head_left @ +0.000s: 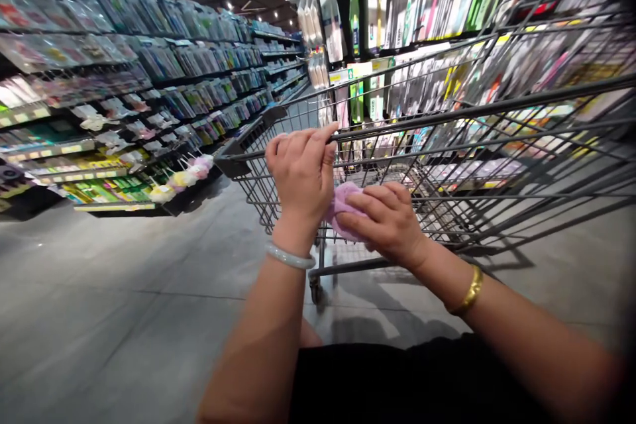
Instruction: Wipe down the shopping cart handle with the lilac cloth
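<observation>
A dark wire shopping cart [447, 112] stands tilted in front of me in a store aisle. My left hand [301, 172] is closed over the top rail of the cart's near wall, fingers curled round the bar. My right hand [390, 222] presses a small pink cloth [340, 209] against the cart's wire side just below the left hand, fingers flat over the cloth and holding it. A pale bangle sits on my left wrist and a gold bangle on my right.
Shelves of packaged goods [124, 79] run along the left side of the aisle. A rack of hanging packaged items [447, 0] rises behind the cart on the right. Grey tiled floor [124, 291] spreads to the left.
</observation>
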Demonstrator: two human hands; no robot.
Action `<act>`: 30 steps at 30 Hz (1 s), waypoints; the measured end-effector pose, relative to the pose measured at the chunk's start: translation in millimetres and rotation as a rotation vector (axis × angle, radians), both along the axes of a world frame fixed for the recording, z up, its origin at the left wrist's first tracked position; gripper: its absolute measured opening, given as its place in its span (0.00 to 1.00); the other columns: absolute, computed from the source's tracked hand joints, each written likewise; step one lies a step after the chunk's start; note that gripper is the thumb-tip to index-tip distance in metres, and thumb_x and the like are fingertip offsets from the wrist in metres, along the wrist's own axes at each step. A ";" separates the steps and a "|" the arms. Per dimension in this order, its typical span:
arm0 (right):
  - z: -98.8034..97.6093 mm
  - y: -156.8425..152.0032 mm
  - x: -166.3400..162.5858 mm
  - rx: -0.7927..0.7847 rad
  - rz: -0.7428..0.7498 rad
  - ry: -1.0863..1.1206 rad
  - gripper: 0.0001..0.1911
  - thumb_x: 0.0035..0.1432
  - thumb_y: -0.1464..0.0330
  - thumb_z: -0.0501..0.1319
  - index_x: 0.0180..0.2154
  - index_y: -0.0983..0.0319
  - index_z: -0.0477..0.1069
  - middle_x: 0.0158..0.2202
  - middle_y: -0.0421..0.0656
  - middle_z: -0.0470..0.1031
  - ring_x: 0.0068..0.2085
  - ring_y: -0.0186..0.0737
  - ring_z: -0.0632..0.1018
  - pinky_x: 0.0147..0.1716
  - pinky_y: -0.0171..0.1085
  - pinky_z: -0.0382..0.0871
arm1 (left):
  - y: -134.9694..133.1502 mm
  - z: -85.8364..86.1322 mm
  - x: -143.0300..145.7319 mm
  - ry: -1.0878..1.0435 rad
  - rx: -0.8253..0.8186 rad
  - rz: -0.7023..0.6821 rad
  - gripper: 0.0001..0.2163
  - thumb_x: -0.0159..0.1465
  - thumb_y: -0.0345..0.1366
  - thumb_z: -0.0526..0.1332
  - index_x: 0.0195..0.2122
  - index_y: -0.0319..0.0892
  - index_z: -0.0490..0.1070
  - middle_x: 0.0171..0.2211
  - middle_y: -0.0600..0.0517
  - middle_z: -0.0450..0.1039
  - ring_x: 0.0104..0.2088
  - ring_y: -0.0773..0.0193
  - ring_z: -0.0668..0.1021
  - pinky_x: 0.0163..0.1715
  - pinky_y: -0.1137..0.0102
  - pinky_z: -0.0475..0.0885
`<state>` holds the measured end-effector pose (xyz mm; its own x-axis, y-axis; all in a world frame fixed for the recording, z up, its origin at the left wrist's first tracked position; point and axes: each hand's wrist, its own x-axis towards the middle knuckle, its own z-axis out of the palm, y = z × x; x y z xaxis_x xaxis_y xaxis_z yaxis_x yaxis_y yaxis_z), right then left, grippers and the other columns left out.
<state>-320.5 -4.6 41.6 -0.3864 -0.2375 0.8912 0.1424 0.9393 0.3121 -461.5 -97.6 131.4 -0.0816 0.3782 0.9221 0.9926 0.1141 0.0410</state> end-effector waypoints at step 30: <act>27.2 17.9 18.9 -0.026 0.024 0.117 0.11 0.57 0.64 0.67 0.43 0.51 0.74 0.47 0.36 0.77 0.51 0.39 0.70 0.52 0.45 0.62 | 10.1 -1.3 0.5 0.038 0.038 0.137 0.13 0.72 0.41 0.50 0.42 0.47 0.73 0.36 0.50 0.75 0.39 0.58 0.70 0.48 0.59 0.56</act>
<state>-301.6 13.3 68.8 -0.2740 -0.2219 0.9358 0.1535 0.9504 0.2703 -461.0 -87.5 130.1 -0.0945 0.3311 0.9388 0.9687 0.2479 0.0101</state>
